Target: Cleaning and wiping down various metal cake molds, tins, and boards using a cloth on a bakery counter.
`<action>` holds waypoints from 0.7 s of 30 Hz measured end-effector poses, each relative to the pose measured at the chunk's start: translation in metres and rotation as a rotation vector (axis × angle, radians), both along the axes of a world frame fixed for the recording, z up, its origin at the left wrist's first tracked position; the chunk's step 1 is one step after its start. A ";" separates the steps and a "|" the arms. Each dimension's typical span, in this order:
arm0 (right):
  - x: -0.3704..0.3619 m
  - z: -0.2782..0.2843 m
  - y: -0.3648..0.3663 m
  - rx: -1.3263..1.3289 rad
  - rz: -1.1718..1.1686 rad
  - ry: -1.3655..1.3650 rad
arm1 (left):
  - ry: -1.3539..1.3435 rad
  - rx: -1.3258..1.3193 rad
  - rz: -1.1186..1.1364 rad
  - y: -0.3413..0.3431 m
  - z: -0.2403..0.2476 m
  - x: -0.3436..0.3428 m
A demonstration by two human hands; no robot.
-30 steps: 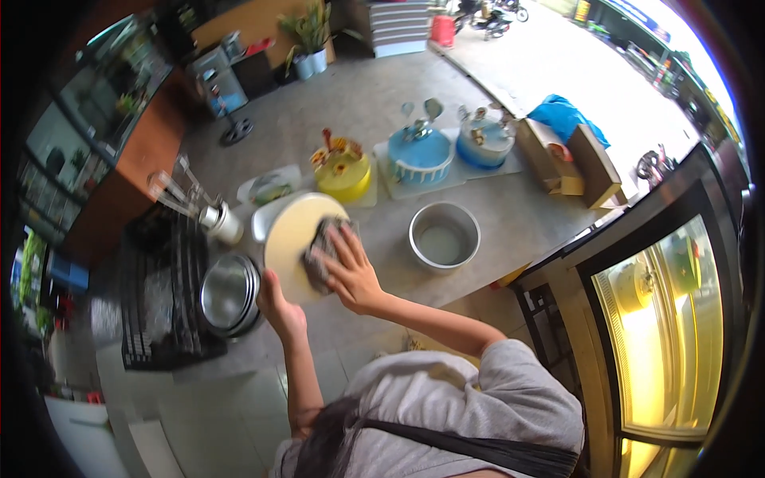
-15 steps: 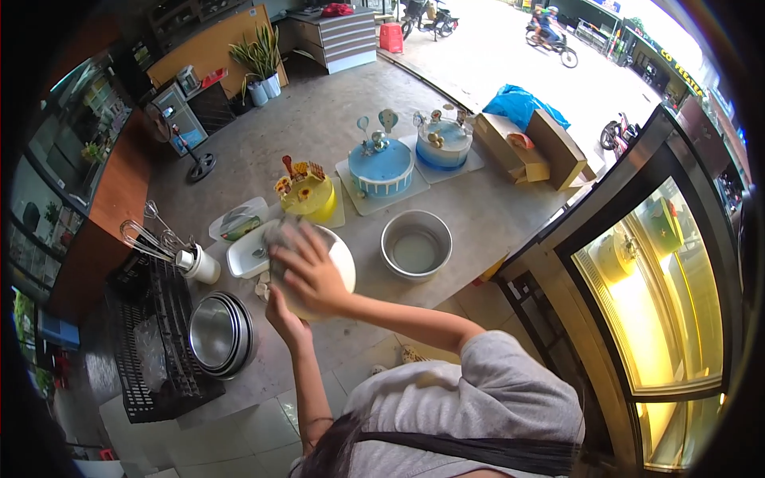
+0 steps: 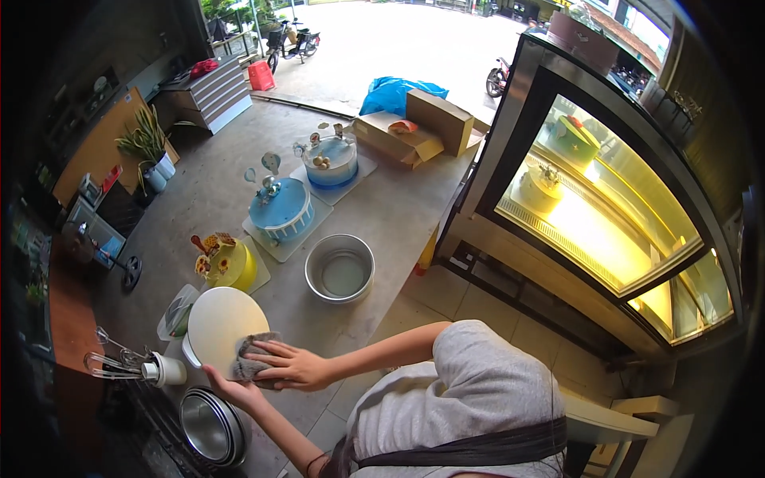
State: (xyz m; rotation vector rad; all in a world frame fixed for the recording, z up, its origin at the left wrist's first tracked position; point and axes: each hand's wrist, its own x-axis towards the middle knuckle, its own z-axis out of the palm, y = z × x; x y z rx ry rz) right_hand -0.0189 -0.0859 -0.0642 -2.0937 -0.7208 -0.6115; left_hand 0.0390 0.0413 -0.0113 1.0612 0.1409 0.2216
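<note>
Pressing gray cloth [image 3: 249,362] onto round board [image 3: 225,319] with spread right hand [image 3: 299,368], clasping its near edge with left hand [image 3: 233,389].

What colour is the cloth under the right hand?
Grey, slightly mottled: the cloth under the right hand shows best in the head view.

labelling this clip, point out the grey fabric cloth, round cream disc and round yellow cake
Grey fabric cloth [image 3: 246,365]: head view, exposed left part.
Round cream disc [image 3: 225,320]: head view, upper face.
Round yellow cake [image 3: 241,271]: head view, bare yellow surface.
</note>
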 end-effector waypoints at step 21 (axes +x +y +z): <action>-0.008 0.004 -0.114 -0.164 -0.309 -0.214 | 0.018 -0.063 -0.289 -0.112 -0.022 0.028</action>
